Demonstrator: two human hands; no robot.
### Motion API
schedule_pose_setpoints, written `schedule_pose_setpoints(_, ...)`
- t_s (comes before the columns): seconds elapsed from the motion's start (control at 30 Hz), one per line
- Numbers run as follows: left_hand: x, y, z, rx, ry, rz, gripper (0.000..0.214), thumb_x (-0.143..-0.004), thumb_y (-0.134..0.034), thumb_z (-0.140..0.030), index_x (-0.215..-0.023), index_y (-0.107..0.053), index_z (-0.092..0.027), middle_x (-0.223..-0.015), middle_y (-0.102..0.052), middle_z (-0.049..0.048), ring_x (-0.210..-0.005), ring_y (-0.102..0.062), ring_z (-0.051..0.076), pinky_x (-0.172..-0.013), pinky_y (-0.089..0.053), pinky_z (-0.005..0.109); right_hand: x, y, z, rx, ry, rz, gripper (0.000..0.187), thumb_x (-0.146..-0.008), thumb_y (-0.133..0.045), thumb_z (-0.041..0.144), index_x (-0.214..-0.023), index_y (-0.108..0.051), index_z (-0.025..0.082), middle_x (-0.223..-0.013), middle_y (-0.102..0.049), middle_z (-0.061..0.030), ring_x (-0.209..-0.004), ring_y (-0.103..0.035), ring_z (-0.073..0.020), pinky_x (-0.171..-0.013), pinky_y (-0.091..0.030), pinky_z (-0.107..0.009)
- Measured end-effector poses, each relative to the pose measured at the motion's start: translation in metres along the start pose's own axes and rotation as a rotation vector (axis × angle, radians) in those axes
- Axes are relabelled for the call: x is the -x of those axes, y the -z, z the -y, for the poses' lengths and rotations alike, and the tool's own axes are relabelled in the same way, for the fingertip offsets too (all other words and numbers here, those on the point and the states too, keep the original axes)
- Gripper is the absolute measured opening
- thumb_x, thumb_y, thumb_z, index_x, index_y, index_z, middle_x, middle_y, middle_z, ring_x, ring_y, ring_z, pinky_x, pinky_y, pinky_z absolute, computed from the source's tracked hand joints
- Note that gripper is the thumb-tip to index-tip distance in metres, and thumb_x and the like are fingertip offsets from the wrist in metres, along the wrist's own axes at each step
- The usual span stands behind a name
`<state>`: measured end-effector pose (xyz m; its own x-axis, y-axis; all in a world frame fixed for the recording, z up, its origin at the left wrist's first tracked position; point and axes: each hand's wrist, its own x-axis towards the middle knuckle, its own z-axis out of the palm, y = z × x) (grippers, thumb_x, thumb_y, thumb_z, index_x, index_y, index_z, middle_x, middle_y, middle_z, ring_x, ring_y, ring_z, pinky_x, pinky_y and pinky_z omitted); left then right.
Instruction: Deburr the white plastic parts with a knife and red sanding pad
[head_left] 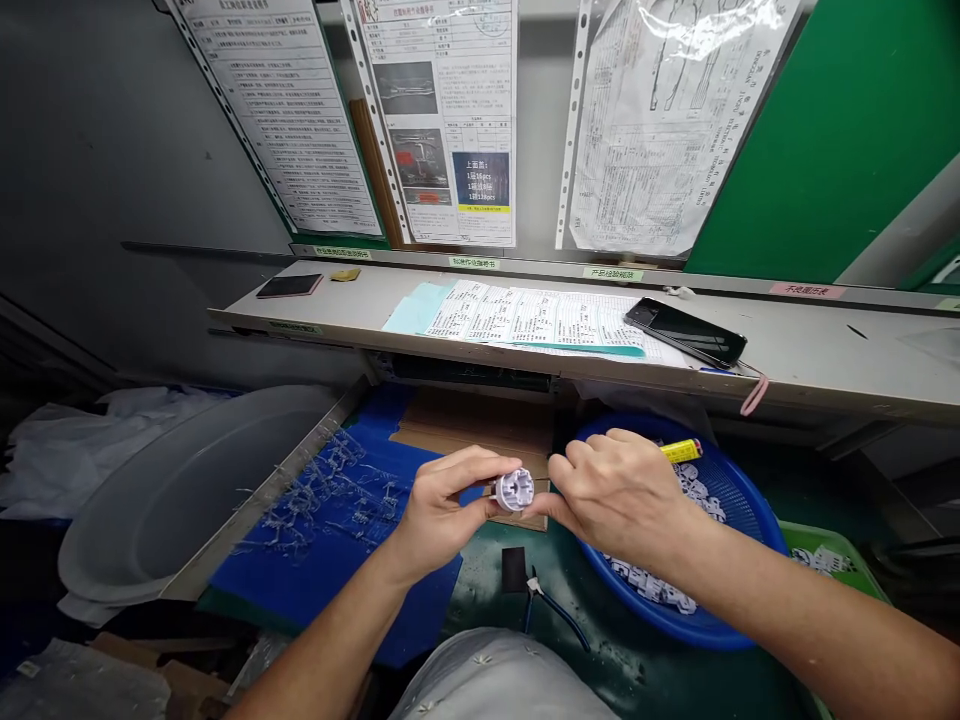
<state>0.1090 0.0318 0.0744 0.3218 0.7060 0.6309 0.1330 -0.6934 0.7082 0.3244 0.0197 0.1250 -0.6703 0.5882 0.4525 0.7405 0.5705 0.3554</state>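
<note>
My left hand [454, 500] pinches a small round white plastic part [516, 490] between thumb and fingers, its slotted, hollow face turned toward me. Close beside it, my right hand [611, 485] is closed in a fist, with the thumb stretched to the part's lower edge. A yellow tool handle [681, 451] with a reddish end sticks out behind the right fist; its working end is hidden. Below the hands, blue-handled cutting pliers [551, 605] lie on the green bench beside a small black square [514, 570].
At right stand a blue basket [750, 520] and a green tray [855, 555], both with white plastic pieces. Thin clear plastic scraps [322, 490] lie on a blue sheet at left, beside a grey tub [97, 520]. A shelf [360, 320] with papers and a phone [686, 332] runs across.
</note>
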Motion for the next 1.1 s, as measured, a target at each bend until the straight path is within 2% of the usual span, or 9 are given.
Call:
schedule_pose_setpoints(0.3, 0.001, -0.001, 0.005, -0.053, -0.077, 0.024, 0.052, -0.073, -0.064, 0.011, -0.111, -0.072, -0.023, -0.098, -0.074, 0.0042, -0.086, -0.068, 0.017, -0.074, -0.054, 0.027, 0.001, 0.001, 0.002, -0.283, -0.113, 0.272, 0.058, -0.098, -0.040, 0.055, -0.058, -0.061, 0.019, -0.051, -0.057, -0.0036, -0.043, -0.034, -0.0120, -0.054, -0.009, -0.032)
schedule_pose_setpoints(0.4, 0.006, -0.006, 0.008, -0.047, -0.050, -0.036, 0.050, -0.075, -0.066, 0.007, -0.111, -0.072, -0.026, -0.097, -0.073, 0.0033, -0.087, -0.067, 0.016, -0.076, -0.053, 0.026, 0.006, -0.009, 0.001, -0.709, -0.203, 0.379, 0.065, -0.096, -0.040, 0.061, -0.048, -0.052, 0.018, -0.043, -0.043, 0.0027, -0.042, -0.021, -0.0082, -0.051, -0.012, -0.029)
schedule_pose_setpoints(0.53, 0.013, -0.011, 0.016, 0.187, 0.229, -0.134, 0.049, -0.077, -0.074, -0.006, -0.120, -0.068, -0.029, -0.118, -0.064, 0.0058, -0.100, -0.064, 0.018, -0.081, -0.054, 0.026, 0.025, -0.058, 0.017, -1.348, -0.451, 0.486, 0.076, -0.090, -0.025, 0.077, -0.046, -0.047, 0.019, -0.045, -0.043, 0.0023, -0.045, -0.037, -0.0084, -0.051, -0.029, -0.024)
schedule_pose_setpoints(0.63, 0.020, -0.012, 0.019, 0.408, 0.403, -0.145, 0.050, -0.076, -0.078, -0.014, -0.122, -0.067, -0.028, -0.132, -0.057, 0.0077, -0.107, -0.061, 0.020, -0.086, -0.054, 0.026, 0.047, -0.117, 0.046, -1.220, -0.707, 0.487, 0.078, -0.096, 0.000, 0.065, -0.055, -0.049, 0.020, -0.050, -0.046, 0.0002, -0.048, -0.041, -0.0111, -0.053, -0.033, -0.025)
schedule_pose_setpoints(0.8, 0.034, -0.012, 0.017, 0.579, 0.562, -0.217, 0.044, -0.078, -0.077, -0.019, -0.120, -0.068, -0.028, -0.126, -0.064, 0.0080, -0.095, -0.059, 0.016, -0.084, -0.057, 0.030, 0.082, -0.201, 0.103, -0.875, -0.900, 0.673, 0.042, -0.096, -0.039, 0.044, -0.090, -0.068, 0.014, -0.079, -0.069, -0.0122, -0.077, -0.066, -0.0249, -0.068, -0.044, -0.032)
schedule_pose_setpoints(0.87, 0.039, -0.011, 0.018, 0.598, 0.592, -0.235, 0.042, -0.077, -0.078, -0.020, -0.118, -0.069, -0.026, -0.124, -0.064, 0.0089, -0.095, -0.059, 0.017, -0.084, -0.057, 0.031, 0.088, -0.219, 0.123, -0.756, -0.909, 0.713, 0.038, -0.095, -0.041, 0.032, -0.118, -0.063, 0.011, -0.107, -0.069, -0.0195, -0.099, -0.066, -0.0297, -0.081, -0.045, -0.037)
schedule_pose_setpoints(0.97, 0.044, -0.006, 0.021, 0.612, 0.589, -0.220, 0.055, -0.070, -0.084, -0.022, -0.122, -0.068, -0.024, -0.129, -0.058, 0.0102, -0.092, -0.061, 0.017, -0.085, -0.057, 0.031, 0.091, -0.237, 0.148, -0.632, -0.849, 0.719, 0.053, -0.093, -0.042, 0.024, -0.144, -0.042, 0.007, -0.148, -0.044, -0.0228, -0.135, -0.044, -0.0312, -0.106, -0.034, -0.041)
schedule_pose_setpoints(1.03, 0.046, -0.001, 0.022, 0.593, 0.567, -0.204, 0.065, -0.066, -0.086, -0.021, -0.127, -0.065, -0.026, -0.134, -0.050, 0.0102, -0.093, -0.062, 0.017, -0.087, -0.056, 0.032, 0.094, -0.245, 0.163, -0.588, -0.778, 0.738, 0.059, -0.091, -0.048, 0.025, -0.147, -0.038, 0.008, -0.155, -0.036, -0.0199, -0.142, -0.033, -0.0311, -0.114, -0.023, -0.041)
schedule_pose_setpoints(1.1, 0.049, 0.003, 0.021, 0.525, 0.549, -0.191, 0.064, -0.068, -0.085, -0.020, -0.128, -0.064, -0.027, -0.134, -0.047, 0.0100, -0.096, -0.063, 0.019, -0.089, -0.056, 0.034, 0.101, -0.251, 0.174, -0.571, -0.696, 0.784, 0.058, -0.085, -0.059, 0.027, -0.140, -0.050, 0.010, -0.146, -0.049, -0.0183, -0.138, -0.038, -0.0332, -0.116, -0.018, -0.044)
